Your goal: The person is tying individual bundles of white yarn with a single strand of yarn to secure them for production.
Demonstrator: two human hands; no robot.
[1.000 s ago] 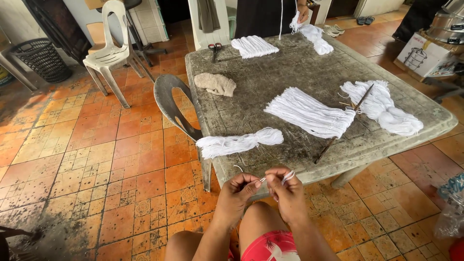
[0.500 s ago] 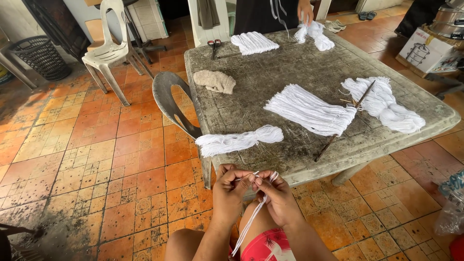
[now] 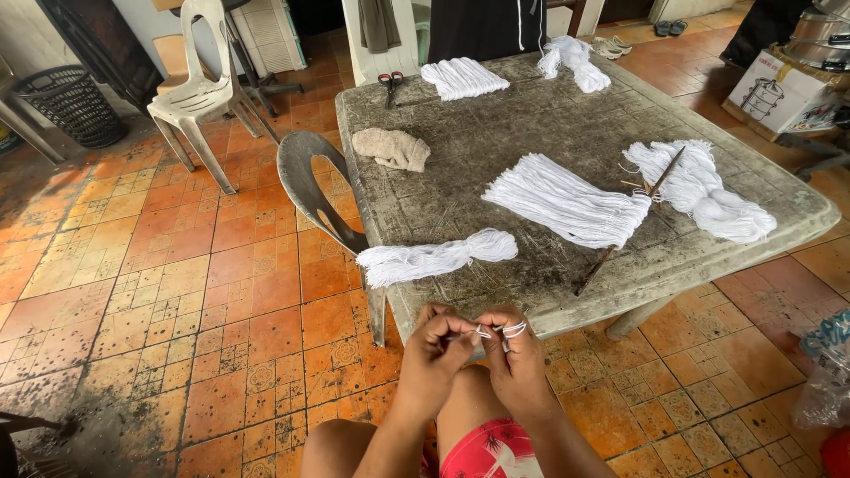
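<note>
Change: long white strand that hung down between the hands half a second ago is now gathered up; only short white string loops (image 3: pixel 496 331) show at the fingertips, so the winding or tying looks tighter, judged nearer done.
Left hand: left hand (image 3: pixel 436 343) curled nearly shut, thumb and forefinger pinching one end of the string loops.
Right hand: right hand (image 3: pixel 516 347) also closed down, loops wrapped round its fingers (image 3: pixel 513 329), pinching the other end.
Position: both hands touching each other, just below the near edge of the table, over the person's knees and red patterned shorts (image 3: pixel 490 451).
Table: weathered grey square plastic table (image 3: pixel 496 142), dirty top.
Nearest bundle: twisted white yarn hank (image 3: pixel 434 258) lying at the near-left edge, just beyond the hands, overhanging slightly.
Middle: flat fan of cut white strings (image 3: pixel 567 200), with a thin dark stick (image 3: pixel 629 221) lying across its right end.
Right: loose white yarn pile (image 3: pixel 708 190) near the right edge.
Far side: folded white string stack (image 3: pixel 462 76), another white yarn clump (image 3: pixel 575 62), scissors (image 3: pixel 390 84), crumpled beige cloth (image 3: pixel 391 148).
Obstacles: grey plastic chair (image 3: pixel 314 190) tucked against the table's left side, close to the left elbow; nothing lies between the hands and the nearest hank.
Surroundings: white plastic chair (image 3: pixel 199 80), black basket (image 3: pixel 71 104), orange tiled floor (image 3: pixel 177 292), cardboard box (image 3: pixel 775 88) far right.
</note>
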